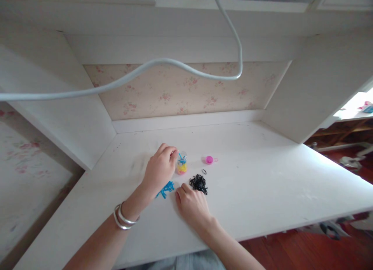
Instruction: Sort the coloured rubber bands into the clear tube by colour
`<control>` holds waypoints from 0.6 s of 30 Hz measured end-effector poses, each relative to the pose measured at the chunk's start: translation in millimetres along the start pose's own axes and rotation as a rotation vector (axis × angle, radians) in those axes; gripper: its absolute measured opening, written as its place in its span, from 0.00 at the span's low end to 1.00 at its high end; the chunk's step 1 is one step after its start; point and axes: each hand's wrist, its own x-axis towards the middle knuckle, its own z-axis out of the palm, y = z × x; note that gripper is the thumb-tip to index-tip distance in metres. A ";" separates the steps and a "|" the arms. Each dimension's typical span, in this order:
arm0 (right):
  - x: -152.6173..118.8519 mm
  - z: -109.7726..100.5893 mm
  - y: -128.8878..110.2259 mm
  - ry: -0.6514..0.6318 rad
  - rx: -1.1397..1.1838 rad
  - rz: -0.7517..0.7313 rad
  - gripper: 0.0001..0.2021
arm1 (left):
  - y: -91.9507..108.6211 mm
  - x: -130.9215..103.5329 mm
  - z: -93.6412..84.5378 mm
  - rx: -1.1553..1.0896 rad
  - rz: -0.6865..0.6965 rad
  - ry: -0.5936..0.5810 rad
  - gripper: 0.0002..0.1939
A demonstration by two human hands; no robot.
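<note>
A small clear jar (182, 164) stands upright on the white desk, with blue, yellow and pink layers of small rubber bands inside. At its mouth, the fingertips of my left hand (161, 167) are pinched together, and a blue rubber band (180, 155) shows right beside them. Partly behind my left wrist lies a pile of blue rubber bands (166, 189). My right hand (194, 206) rests on the desk with curled fingers, close to a heap of black rubber bands (198, 183); whatever its fingers may hold is hidden. One black band (204, 171) lies apart from the heap.
A pink lid (209, 160) with a loop lies right of the jar. The white desk (262, 176) has side panels and a back wall with floral paper. A white cable (163, 61) hangs across the view in front of the shelf.
</note>
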 end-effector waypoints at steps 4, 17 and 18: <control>1.0 3.4 1.9 0.002 0.003 -0.006 0.11 | 5.1 7.2 7.0 0.190 -0.024 -0.064 0.12; 1.5 4.0 -2.8 0.005 0.046 0.012 0.11 | 9.3 7.3 7.5 0.387 0.030 -0.195 0.16; 1.7 3.8 -3.2 0.001 0.049 0.014 0.11 | 8.6 7.1 7.0 0.375 0.029 -0.183 0.16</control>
